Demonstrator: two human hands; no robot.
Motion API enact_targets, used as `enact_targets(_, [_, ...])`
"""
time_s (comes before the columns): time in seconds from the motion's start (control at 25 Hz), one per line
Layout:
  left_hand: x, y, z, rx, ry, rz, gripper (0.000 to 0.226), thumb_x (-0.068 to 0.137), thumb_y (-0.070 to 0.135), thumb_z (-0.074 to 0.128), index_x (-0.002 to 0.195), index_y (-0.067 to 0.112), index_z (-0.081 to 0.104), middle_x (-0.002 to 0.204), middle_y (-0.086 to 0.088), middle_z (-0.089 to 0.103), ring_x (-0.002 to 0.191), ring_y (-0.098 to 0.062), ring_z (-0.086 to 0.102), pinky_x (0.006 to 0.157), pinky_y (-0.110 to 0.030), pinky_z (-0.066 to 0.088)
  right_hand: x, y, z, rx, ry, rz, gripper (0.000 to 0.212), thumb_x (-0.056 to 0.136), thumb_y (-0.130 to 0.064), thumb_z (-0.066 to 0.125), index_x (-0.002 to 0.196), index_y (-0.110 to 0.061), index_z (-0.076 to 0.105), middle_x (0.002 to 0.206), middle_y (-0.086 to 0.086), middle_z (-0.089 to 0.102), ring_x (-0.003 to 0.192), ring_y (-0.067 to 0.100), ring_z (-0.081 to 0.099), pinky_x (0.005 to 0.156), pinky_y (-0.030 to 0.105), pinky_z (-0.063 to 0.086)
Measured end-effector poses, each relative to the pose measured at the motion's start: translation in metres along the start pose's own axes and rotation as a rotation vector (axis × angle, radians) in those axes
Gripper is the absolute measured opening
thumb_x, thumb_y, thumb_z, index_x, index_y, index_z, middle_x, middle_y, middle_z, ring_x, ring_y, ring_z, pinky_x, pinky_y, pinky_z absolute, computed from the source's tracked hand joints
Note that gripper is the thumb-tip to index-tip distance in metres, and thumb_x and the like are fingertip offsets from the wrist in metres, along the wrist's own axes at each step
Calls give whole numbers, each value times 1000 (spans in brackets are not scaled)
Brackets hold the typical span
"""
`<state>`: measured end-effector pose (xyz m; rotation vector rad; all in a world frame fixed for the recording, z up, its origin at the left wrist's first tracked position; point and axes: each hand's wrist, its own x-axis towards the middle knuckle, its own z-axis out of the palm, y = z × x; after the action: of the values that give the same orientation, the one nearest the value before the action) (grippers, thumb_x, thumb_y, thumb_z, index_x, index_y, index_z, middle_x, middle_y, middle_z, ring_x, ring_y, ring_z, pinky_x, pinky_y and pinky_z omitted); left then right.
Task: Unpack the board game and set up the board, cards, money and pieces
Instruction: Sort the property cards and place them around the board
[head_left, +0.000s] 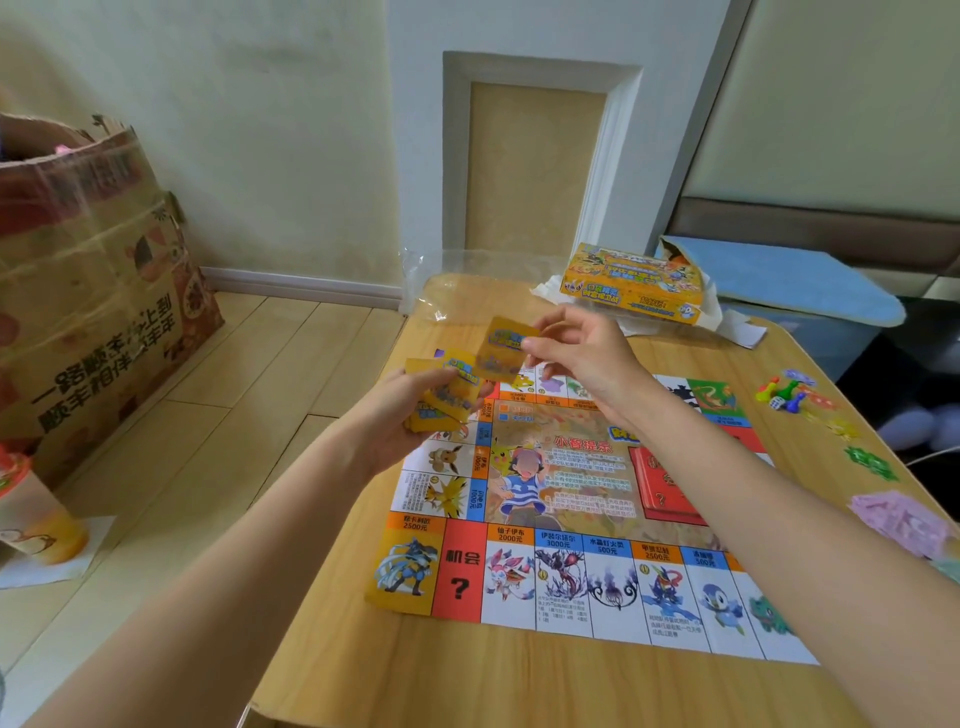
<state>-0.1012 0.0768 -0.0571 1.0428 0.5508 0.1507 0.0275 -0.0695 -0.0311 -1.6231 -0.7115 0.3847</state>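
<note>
The paper game board (566, 582) lies flat on the wooden table (467, 680). Above its far left corner my left hand (410, 410) grips a fanned stack of yellow cards (452, 395). My right hand (576, 353) pinches a smaller bunch of yellow cards (506, 348) just above and to the right of that stack. A red card deck (667, 488) rests on the board's middle, partly hidden by my right forearm. Coloured pawns and a die (782, 397) lie at the table's right side. Purple paper money (898, 522) and green notes (870, 462) lie near the right edge.
The yellow game box (634, 286) sits at the table's far end beside a clear plastic bag (452, 286). A large cardboard box (83, 291) stands on the floor at left, with a cup (36, 514) in front of it. A blue-topped stool (800, 286) is beyond the table.
</note>
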Motion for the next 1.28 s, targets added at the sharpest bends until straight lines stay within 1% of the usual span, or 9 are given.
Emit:
enact_targets(0.08, [0,-5,9,-48,-49,-39,32,92,11,52,121,-2,49,104,-21,68,81,-24,70,65,-30,59,-7,2,-4,-321,28,-261,23,77,1,70,70,-18,60,76,2,63,61,3,56,57,18,48])
enact_targets(0.16, [2,-7,13,-81,-27,-36,33,91,14,56,119,-3,53,106,-20,68,79,-23,70,69,-30,58,-18,10,-4,-575,-88,-449,22,75,3,71,67,-17,63,85,0,61,68,7,56,59,25,48])
enact_targets(0.28, [1,-13,18,-30,6,10,21,86,10,62,103,-1,58,87,-15,71,67,-20,70,62,-29,58,-26,20,-9,-750,-163,-552,14,74,1,72,71,-11,66,97,-1,57,74,13,53,57,22,44])
enact_targets(0.4, [-1,-21,18,65,33,47,24,82,7,65,104,-2,59,88,-15,69,71,-23,68,75,-34,55,-30,18,-14,-830,-196,-638,13,74,0,72,72,-12,66,103,4,57,83,12,50,65,13,35])
enact_targets(0.6, [-8,-17,19,327,60,107,18,81,3,66,98,-2,59,93,-18,69,71,-25,68,61,-32,52,-34,13,-11,-789,-176,-421,15,83,-1,60,86,-13,68,118,1,48,105,13,45,90,26,39])
enact_targets(0.84, [-13,-9,22,579,18,235,6,86,2,61,83,7,61,84,-14,66,69,-24,61,54,-25,50,-28,-3,6,-747,-154,-158,39,85,-13,65,122,-13,52,117,1,56,86,14,53,79,27,45])
enact_targets(1.0, [-3,-13,35,437,72,291,7,86,1,61,84,8,62,83,-13,66,70,-24,63,62,-31,53,-32,6,2,-130,-62,233,22,84,-6,67,103,-7,57,96,6,62,67,10,55,56,19,47])
enact_targets(1.12, [11,-17,56,395,1,283,6,86,-2,59,85,3,62,74,-9,69,64,-19,64,52,-22,50,-10,13,-33,115,253,267,23,82,3,64,105,5,59,82,8,60,60,12,50,49,18,41])
enact_targets(1.28, [38,-12,76,267,25,227,6,86,-3,58,89,2,62,76,-9,70,57,-12,67,49,-20,52,30,32,-110,-263,503,305,34,79,0,70,111,-4,57,99,9,59,59,12,51,55,21,45])
